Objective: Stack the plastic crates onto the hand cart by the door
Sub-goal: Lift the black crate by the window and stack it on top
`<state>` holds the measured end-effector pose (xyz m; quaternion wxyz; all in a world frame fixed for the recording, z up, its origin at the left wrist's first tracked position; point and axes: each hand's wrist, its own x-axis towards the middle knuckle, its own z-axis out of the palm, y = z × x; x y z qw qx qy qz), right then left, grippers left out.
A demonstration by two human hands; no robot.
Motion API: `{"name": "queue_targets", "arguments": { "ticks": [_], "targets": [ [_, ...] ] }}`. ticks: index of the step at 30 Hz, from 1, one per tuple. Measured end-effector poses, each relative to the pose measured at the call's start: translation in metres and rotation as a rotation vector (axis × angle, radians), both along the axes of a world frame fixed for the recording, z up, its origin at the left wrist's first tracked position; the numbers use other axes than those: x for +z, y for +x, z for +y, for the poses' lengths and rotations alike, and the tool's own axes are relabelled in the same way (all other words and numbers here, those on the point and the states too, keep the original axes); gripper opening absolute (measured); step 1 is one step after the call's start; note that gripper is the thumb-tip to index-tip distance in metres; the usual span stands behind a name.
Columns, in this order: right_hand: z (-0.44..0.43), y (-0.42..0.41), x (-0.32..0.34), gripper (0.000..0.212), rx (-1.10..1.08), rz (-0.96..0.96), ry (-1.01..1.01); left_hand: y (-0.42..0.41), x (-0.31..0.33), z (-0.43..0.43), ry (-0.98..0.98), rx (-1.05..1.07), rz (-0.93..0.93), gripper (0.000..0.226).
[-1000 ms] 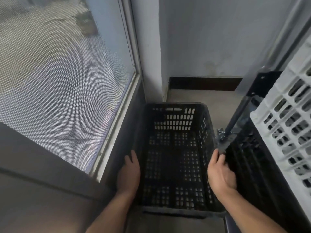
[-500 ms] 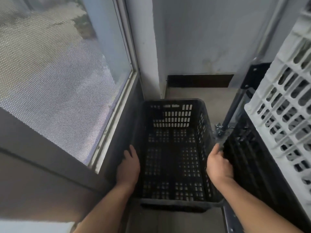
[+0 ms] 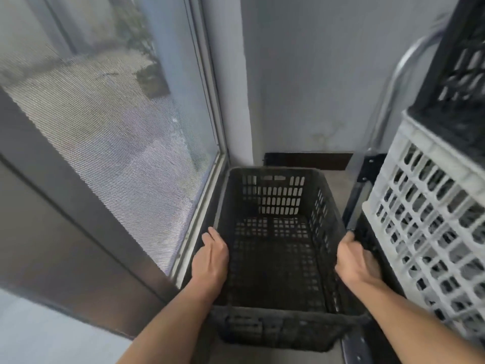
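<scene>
An empty black slotted crate is in front of me, between the glass door and the hand cart. My left hand grips its left rim, fingers curled over the outside. On the right rim my right hand has the same hold. At the right stands a white lattice crate with another black crate stacked on top of it. The hand cart's metal handle curves up behind that stack, and part of its frame shows beside the held crate.
A glass door with a fine mesh pattern and a grey frame runs along the left. A pale wall with a dark baseboard closes the corner ahead. A strip of bare floor lies between crate and wall.
The black crate has risen and come toward me with both hands on its rims. The view has tilted up, so the black crate on top of the white one now shows.
</scene>
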<state>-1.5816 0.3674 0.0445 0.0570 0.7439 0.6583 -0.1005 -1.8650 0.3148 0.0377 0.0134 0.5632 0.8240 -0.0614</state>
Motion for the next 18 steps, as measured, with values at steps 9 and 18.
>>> {"name": "queue_targets", "arguments": {
  "ticks": [9,18],
  "targets": [
    [-0.027,-0.004,0.188,0.05,0.074,-0.138,0.012,-0.002,0.191,-0.026,-0.029,0.011,-0.027,0.061],
    [-0.046,0.004,0.362,0.046,0.018,-0.044,0.03,0.012,0.367,-0.052,-0.026,-0.003,0.022,0.045]
  ]
}}
